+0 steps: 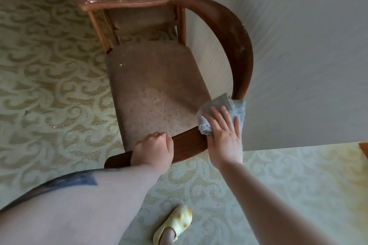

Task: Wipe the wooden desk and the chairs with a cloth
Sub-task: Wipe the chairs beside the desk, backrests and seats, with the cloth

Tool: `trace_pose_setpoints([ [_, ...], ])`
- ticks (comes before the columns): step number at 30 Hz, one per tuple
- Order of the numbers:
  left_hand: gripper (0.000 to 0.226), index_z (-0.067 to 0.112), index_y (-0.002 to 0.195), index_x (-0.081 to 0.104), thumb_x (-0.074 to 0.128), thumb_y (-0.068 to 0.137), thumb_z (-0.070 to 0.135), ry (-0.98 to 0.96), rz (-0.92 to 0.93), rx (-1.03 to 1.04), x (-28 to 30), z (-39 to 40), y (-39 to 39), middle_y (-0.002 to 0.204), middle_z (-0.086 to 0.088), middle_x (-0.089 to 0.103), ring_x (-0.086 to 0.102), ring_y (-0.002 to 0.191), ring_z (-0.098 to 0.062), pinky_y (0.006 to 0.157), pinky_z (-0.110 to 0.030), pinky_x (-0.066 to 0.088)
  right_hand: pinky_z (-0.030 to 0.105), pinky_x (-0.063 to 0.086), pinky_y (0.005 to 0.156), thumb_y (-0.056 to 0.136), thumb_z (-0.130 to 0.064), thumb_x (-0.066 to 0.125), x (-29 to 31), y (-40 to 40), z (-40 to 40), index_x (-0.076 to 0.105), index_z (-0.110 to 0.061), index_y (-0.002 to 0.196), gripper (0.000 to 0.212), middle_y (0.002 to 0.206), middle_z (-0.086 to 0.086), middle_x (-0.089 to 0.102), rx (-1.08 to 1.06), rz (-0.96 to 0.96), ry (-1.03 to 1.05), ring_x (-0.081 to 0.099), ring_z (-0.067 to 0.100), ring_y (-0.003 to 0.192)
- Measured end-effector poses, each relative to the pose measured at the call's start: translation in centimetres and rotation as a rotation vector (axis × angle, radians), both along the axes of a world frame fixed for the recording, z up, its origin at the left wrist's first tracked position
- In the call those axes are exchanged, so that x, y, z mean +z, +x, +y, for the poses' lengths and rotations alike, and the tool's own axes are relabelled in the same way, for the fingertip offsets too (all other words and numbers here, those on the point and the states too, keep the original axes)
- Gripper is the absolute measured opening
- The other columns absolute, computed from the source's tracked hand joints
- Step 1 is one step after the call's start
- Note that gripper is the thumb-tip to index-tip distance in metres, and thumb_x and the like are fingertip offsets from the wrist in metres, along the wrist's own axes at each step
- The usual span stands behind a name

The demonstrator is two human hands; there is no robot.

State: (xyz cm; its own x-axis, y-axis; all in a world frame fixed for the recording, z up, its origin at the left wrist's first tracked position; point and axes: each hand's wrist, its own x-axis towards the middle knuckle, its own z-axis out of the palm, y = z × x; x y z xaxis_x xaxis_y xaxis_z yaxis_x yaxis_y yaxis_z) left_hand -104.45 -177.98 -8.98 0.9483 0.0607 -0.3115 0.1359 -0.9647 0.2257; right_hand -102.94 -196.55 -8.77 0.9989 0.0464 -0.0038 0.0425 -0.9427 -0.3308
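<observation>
"Where was the cloth [229,109] when you looked?"

"Bunched on the curved wooden rail of the nearer chair [159,93], by the wall. My right hand [225,133] pressed it flat, fingers straight. My left hand [153,149] curled round the rail, steadying."

"How did it handle?"

"Soft and limp, I judged; it would slide on polished wood, so palm pressure suited better than pinching."

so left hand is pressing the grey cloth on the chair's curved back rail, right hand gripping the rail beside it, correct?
Hands are swapped. In the head view the right hand presses the grey cloth flat on the curved back rail of the chair, and the left hand grips the rail beside it.
</observation>
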Motion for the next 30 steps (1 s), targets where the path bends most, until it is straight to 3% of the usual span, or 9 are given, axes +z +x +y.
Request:
trace_pose_setpoints([
  [3, 0.035, 0.023, 0.086, 0.054, 0.024, 0.100, 0.034, 0.007, 0.017, -0.007, 0.2, -0.1, 0.1, 0.089, 0.000, 0.067, 0.063, 0.082, -0.021, 0.063, -0.029, 0.035, 0.045, 0.008, 0.121, 0.087, -0.009, 0.053, -0.2, -4.1, 2.8, 0.046, -0.027, 0.144, 0.060, 0.156, -0.005, 0.032, -0.120, -0.025, 0.068, 0.010, 0.014, 0.149],
  [8, 0.029, 0.023, 0.094, 0.056, 0.029, 0.099, 0.033, 0.018, 0.031, -0.020, 0.4, -0.1, 0.3, 0.092, -0.001, 0.069, 0.065, 0.086, -0.023, 0.063, -0.029, 0.034, 0.040, 0.015, 0.117, 0.084, -0.023, 0.046, 0.0, -1.8, 4.9, 0.064, -0.024, 0.123, 0.043, 0.135, -0.002, 0.058, 0.254, 0.033, 0.029, 0.043, 0.021, 0.136],
  [12, 0.038, 0.022, 0.091, 0.057, 0.023, 0.101, 0.035, 0.036, -0.012, -0.001, 0.3, 0.0, -0.1, 0.079, 0.001, 0.065, 0.051, 0.066, -0.018, 0.060, -0.029, 0.031, 0.044, 0.009, 0.120, 0.088, -0.020, 0.048, -0.1, 0.3, -1.0, 0.055, -0.025, 0.135, 0.048, 0.149, -0.003, 0.045, 0.150, -0.001, -0.065, 0.024, 0.016, 0.146],
  [16, 0.036, 0.023, 0.091, 0.055, 0.023, 0.101, 0.036, 0.036, -0.014, -0.004, 0.1, -0.1, 0.1, 0.077, 0.002, 0.062, 0.052, 0.068, -0.019, 0.060, -0.029, 0.030, 0.046, 0.011, 0.120, 0.086, -0.009, 0.054, -0.7, -4.9, 0.3, 0.048, -0.021, 0.142, 0.058, 0.155, -0.001, 0.035, 0.046, -0.055, 0.065, 0.017, 0.018, 0.148],
  [20, 0.023, 0.025, 0.092, 0.051, 0.031, 0.098, 0.033, 0.020, 0.018, -0.009, 0.2, 0.0, 0.1, 0.093, -0.001, 0.069, 0.066, 0.089, -0.021, 0.064, -0.028, 0.033, 0.043, 0.011, 0.119, 0.087, -0.019, 0.051, -0.7, -5.2, 4.7, 0.053, -0.022, 0.139, 0.053, 0.151, -0.002, 0.042, 0.277, 0.012, 0.078, 0.026, 0.019, 0.145],
  [22, 0.026, 0.024, 0.090, 0.052, 0.029, 0.098, 0.033, 0.031, 0.004, 0.003, 0.2, 0.0, 0.0, 0.090, -0.002, 0.069, 0.066, 0.086, -0.021, 0.063, -0.028, 0.032, 0.041, 0.009, 0.119, 0.090, -0.024, 0.043, -0.6, -2.4, 2.8, 0.051, -0.024, 0.140, 0.051, 0.149, -0.003, 0.044, 0.403, 0.014, -0.023, 0.029, 0.016, 0.144],
  [24, 0.031, 0.024, 0.086, 0.050, 0.023, 0.100, 0.034, 0.051, -0.025, -0.005, 0.0, -0.2, -0.1, 0.082, -0.001, 0.067, 0.064, 0.078, -0.020, 0.061, -0.029, 0.031, 0.041, 0.006, 0.120, 0.092, -0.020, 0.047, -0.4, -0.6, -0.1, 0.047, -0.027, 0.143, 0.052, 0.152, -0.005, 0.039, 0.319, 0.009, -0.078, 0.023, 0.013, 0.146],
  [28, 0.036, 0.023, 0.093, 0.055, 0.022, 0.100, 0.035, 0.061, -0.029, -0.006, -0.4, -0.2, -0.1, 0.083, -0.001, 0.068, 0.065, 0.078, -0.021, 0.060, -0.029, 0.032, 0.044, 0.004, 0.121, 0.087, -0.006, 0.051, -0.4, -4.0, 0.7, 0.039, -0.027, 0.148, 0.066, 0.159, -0.006, 0.025, -0.111, -0.021, 0.073, 0.005, 0.013, 0.150],
  [30, 0.034, 0.023, 0.094, 0.054, 0.023, 0.100, 0.036, 0.057, -0.011, -0.006, -0.3, -0.2, 0.0, 0.088, -0.002, 0.069, 0.066, 0.083, -0.023, 0.061, -0.030, 0.032, 0.043, 0.008, 0.121, 0.085, -0.013, 0.045, -0.6, -6.5, 3.8, 0.040, -0.028, 0.148, 0.065, 0.158, -0.006, 0.026, -0.028, -0.012, 0.094, 0.010, 0.016, 0.149],
])
